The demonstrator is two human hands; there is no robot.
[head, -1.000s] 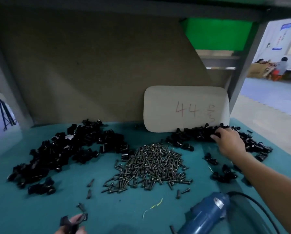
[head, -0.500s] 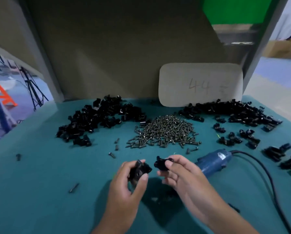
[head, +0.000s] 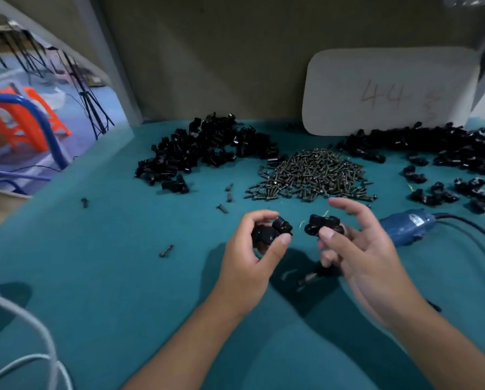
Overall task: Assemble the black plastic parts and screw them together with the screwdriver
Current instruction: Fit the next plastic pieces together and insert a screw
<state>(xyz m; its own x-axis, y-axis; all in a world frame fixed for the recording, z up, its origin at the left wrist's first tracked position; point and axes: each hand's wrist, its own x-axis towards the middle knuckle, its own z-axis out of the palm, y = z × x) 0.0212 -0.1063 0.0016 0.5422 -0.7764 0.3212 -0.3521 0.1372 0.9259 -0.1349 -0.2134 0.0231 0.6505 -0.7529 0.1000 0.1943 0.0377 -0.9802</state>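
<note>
Teal matting covers the counter (head: 95, 277), with a brown board standing behind it and a white card (head: 390, 88) marked "44" leaning against that board. Two heaps of black plastic parts lie at the back, one on the left (head: 204, 147) and one on the right (head: 432, 144), and a pile of dark screws (head: 311, 175) sits between them, with a few strays scattered toward the left. Near the front, the left hand (head: 252, 257) pinches one black part (head: 269, 232) between thumb and curled fingers. The right hand (head: 359, 249) grips a second black part (head: 320, 223) with thumb and lower fingers while its forefinger is lifted clear. Both pieces are held above the counter, close together but not touching. Just beside the right hand lies the blue screwdriver (head: 407, 226), its dark cable (head: 472, 229) trailing off to the right. A white cord (head: 33, 327) curls at the lower left.
</note>
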